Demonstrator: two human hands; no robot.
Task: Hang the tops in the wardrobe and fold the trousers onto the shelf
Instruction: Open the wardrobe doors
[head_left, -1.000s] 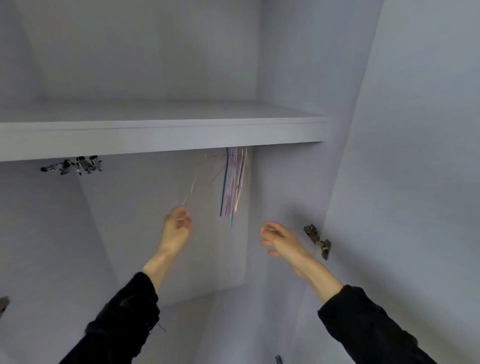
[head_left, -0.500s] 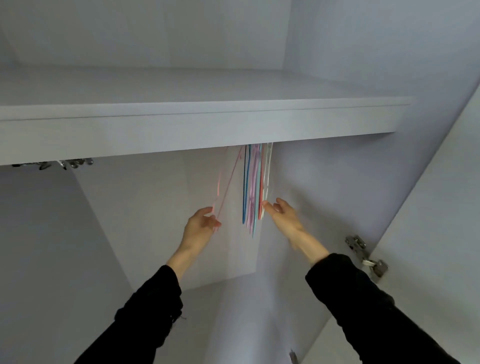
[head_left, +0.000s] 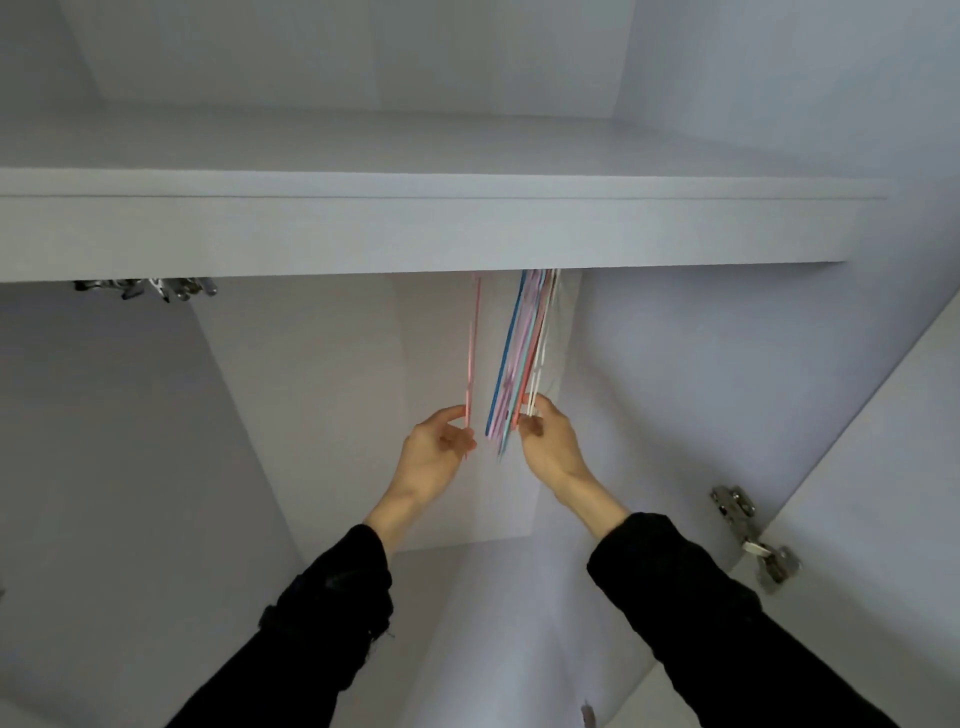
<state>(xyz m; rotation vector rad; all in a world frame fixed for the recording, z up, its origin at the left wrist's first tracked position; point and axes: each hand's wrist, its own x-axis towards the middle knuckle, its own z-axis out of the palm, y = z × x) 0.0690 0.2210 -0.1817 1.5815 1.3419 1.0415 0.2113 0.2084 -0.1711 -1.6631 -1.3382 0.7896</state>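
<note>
I look up into a pale grey wardrobe. Under its shelf (head_left: 415, 234) hangs a bunch of several thin coloured hangers (head_left: 522, 358), blue, pink, teal, red and white, seen edge-on. A single pink hanger (head_left: 472, 348) hangs apart to their left. My left hand (head_left: 436, 457) pinches the lower end of that pink hanger between thumb and fingers. My right hand (head_left: 550, 447) grips the lower end of the bunch on its right side. The rail they hang from is hidden behind the shelf. No tops or trousers are in view.
Metal clips or hooks (head_left: 150, 288) show under the shelf at the left. A metal door hinge (head_left: 753, 535) sits on the wardrobe's right side wall, beside the open door (head_left: 893, 467). The wardrobe's back wall (head_left: 322, 395) lies behind the hangers.
My right hand has moved left and taken hold of the bunch of hangers. My left hand has drawn the pink hanger upright, clear of the bunch. My view has moved closer.
</note>
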